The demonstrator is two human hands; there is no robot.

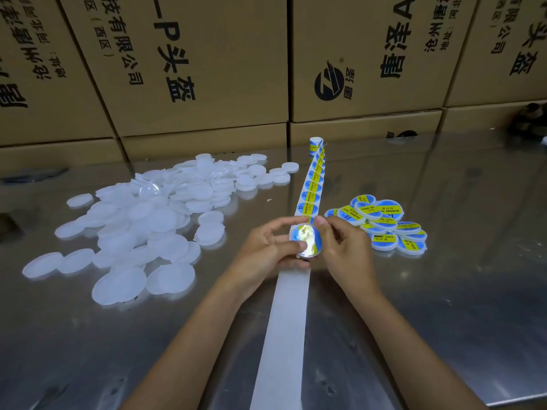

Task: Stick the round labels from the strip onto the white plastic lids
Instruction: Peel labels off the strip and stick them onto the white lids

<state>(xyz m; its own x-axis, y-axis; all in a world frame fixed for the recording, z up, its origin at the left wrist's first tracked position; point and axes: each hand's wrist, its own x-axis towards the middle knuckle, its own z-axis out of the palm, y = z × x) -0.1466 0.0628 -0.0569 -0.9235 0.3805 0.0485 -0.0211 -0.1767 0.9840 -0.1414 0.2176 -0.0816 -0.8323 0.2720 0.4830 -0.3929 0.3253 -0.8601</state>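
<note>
Left hand: my left hand holds one white lid over the middle of the table, fingers curled round its left rim, thumb tip pressed on its face.
Right hand: my right hand pinches at the lid's upper right edge with thumb and forefinger, the other fingers curled beside it.
Lid in hand: it carries a blue round label; glare hides most of the print.
Label strip: it runs from my hands toward the far edge of the table, set with blue-and-yellow round labels, and ends in a small curl near the cartons.
Bare backing: the white part of the strip, without labels, runs from under my hands to the near edge.
Unlabelled lids: a loose white heap on the left half of the table, some overlapping.
Labelled lids: a small pile just right of my right hand, labels facing up.
Cartons: brown cardboard boxes with black print stand stacked along the far edge.
</note>
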